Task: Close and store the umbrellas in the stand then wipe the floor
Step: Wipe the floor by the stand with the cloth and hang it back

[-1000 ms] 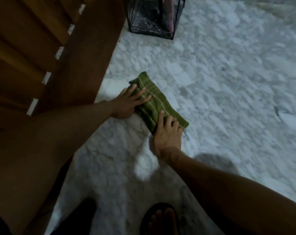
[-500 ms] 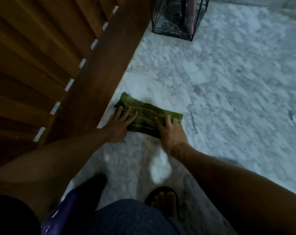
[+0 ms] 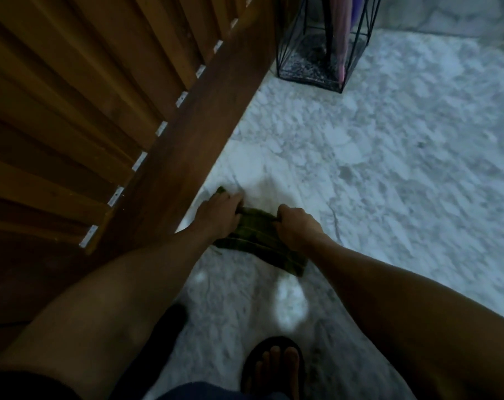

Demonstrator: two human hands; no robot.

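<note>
On the marble floor [image 3: 389, 168], two hands, left hand [image 3: 220, 210] and right hand [image 3: 298, 226], grip one green cloth [image 3: 256, 241] with curled fingers.

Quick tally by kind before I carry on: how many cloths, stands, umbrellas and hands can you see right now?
Cloths: 1, the green cloth on the marble floor
Stands: 1, the black wire stand
Umbrellas: 2 showing in the stand, one pink umbrella and one purple umbrella
Hands: 2, left hand and right hand, both gripping the cloth
Total: 6
</note>
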